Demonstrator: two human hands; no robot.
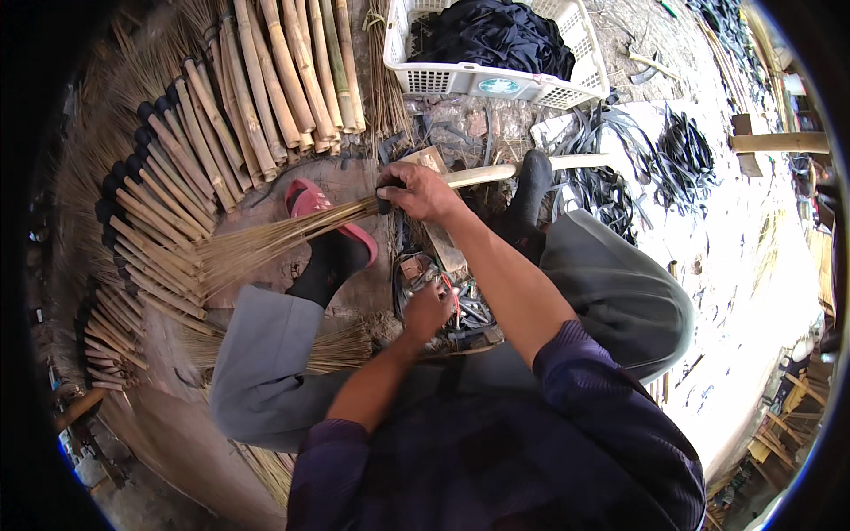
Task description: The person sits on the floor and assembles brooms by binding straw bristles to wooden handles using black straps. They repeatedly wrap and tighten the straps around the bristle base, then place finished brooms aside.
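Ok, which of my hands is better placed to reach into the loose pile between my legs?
Probably your left hand: it is right at that loose pile, close to something red. Your right hand is farther forward, holding the straw bundle near its black binding.

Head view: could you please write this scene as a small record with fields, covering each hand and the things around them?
Right hand: closed around the broom where bristles meet handle
Broom direction: bristles to the left, pale handle to the right
Left hand: lower, at a small red thing; grip unclear
Upper left: many brooms in a curved row
Top: white basket holding black strips
Right side: loose black strips on the ground
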